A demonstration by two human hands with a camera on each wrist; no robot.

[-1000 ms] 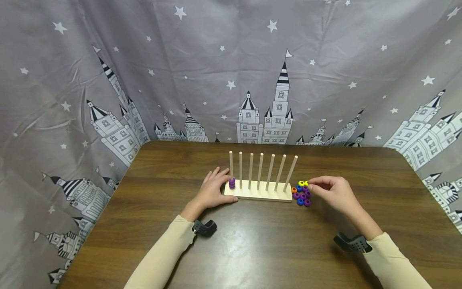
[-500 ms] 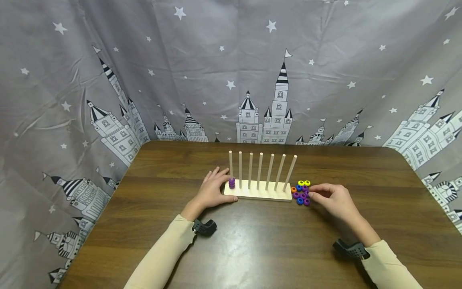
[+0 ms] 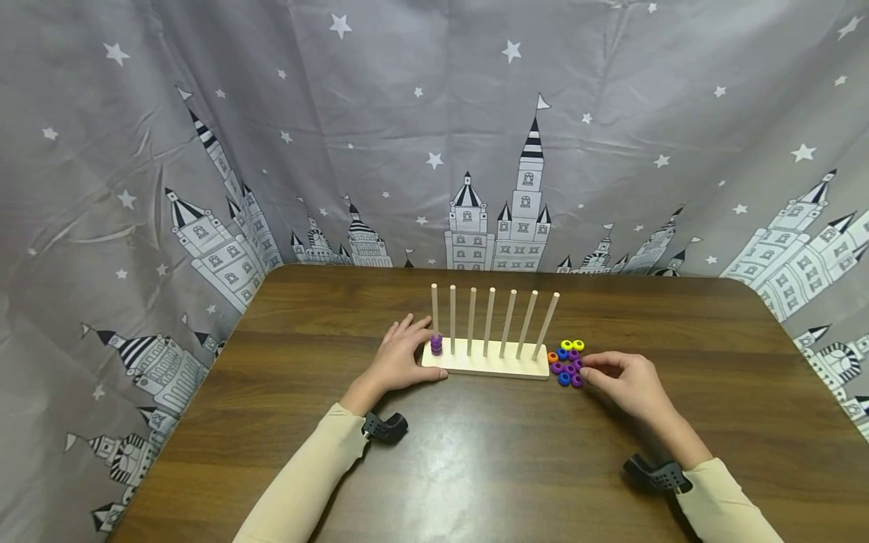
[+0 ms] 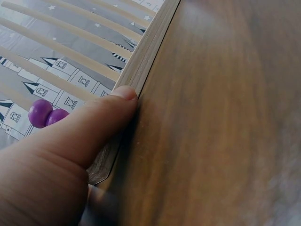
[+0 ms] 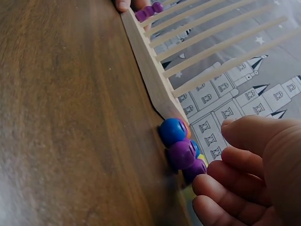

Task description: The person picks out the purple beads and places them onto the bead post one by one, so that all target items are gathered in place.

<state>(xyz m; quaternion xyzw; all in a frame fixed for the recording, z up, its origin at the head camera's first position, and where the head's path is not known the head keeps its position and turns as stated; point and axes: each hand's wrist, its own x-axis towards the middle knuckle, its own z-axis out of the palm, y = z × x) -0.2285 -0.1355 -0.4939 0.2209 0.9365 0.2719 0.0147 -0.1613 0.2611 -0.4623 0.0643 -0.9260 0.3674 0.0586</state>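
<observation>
Grey cloth [image 3: 407, 128] with castles and stars hangs behind a brown bench [image 3: 441, 467]. Cream sleeves [image 3: 305, 467] come in from the near side. One wooden stand [image 3: 487, 365] with seven tall pegs [image 3: 489, 320] sits on the bench. The left hand [image 3: 396, 357] holds the stand's left end, thumb on the front edge, other fingers spread out behind. The right hand [image 3: 631, 383] is right beside the bead pile [image 3: 570, 369] at the stand's other end. Its thumb and first finger are bent and a bit apart; I cannot tell if they touch a bead. The pile has purple, blue, yellow and orange beads. Purple beads [image 3: 437, 345] sit low on the far-left peg.
</observation>
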